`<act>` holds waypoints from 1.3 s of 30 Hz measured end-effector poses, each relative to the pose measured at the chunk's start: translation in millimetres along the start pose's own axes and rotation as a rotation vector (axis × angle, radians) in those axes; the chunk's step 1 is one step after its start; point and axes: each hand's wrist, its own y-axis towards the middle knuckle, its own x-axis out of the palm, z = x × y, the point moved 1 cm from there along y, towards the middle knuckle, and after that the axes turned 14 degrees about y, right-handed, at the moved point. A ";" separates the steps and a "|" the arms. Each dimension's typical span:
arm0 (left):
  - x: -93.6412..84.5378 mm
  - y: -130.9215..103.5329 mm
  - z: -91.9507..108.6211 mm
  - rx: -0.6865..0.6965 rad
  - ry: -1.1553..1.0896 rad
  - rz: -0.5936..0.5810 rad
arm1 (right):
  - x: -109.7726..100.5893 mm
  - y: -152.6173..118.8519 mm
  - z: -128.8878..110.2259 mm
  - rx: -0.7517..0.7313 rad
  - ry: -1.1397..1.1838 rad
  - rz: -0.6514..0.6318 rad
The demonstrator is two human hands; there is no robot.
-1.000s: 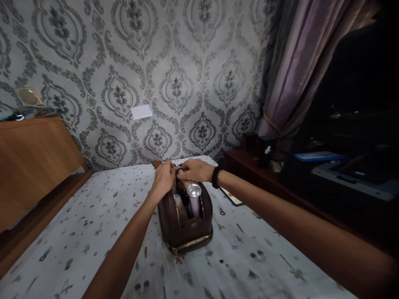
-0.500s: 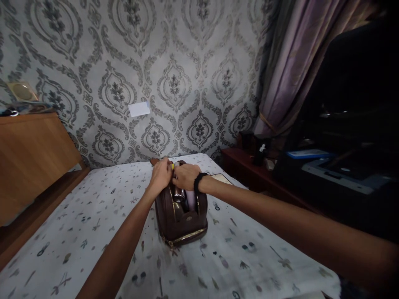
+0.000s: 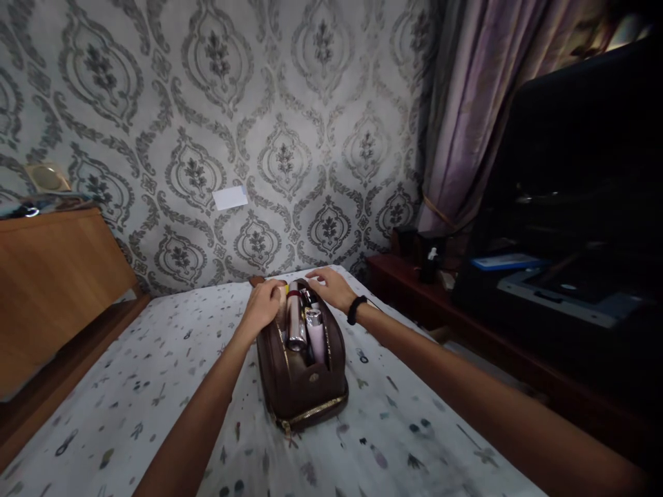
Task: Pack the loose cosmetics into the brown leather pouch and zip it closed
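One brown bag [image 3: 306,393], unzipped, our left hand [image 3: 260,306] curled at its rim (we cannot tell its grip), our right hand [image 3: 334,288] loosely spread, silvery tube [image 3: 296,324] inside.

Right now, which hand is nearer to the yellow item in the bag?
Left: the left hand is beside the yellow item; the right hand is farther, by the right edge of the bag.

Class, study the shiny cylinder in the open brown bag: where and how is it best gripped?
Probably around the middle of the shiny cylinder, from above: its long body lies exposed in the brown bag, while the lilac tube sits close on its right.
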 end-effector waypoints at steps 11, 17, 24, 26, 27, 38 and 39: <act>12.0 0.4 1.9 0.024 0.009 0.016 | 26.1 39.8 36.0 -0.017 0.281 -0.193; 12.0 0.4 5.0 -0.001 -0.067 0.015 | 25.2 47.5 30.5 -0.048 0.217 -0.333; 12.4 1.5 2.6 -0.028 -0.151 0.007 | 30.9 45.2 28.0 -0.048 0.235 -0.338; 12.8 1.1 0.9 -0.036 -0.186 0.015 | 30.3 44.6 29.2 -0.032 0.285 -0.318; 13.0 0.7 0.3 -0.042 -0.206 0.020 | 30.2 44.3 30.1 -0.023 0.316 -0.300; 20.4 17.2 -39.8 -0.292 -0.598 0.096 | 43.9 48.5 51.5 0.228 0.764 -0.185; 25.5 20.7 -48.8 -0.359 -0.648 0.099 | 45.6 50.5 53.9 0.264 0.800 -0.196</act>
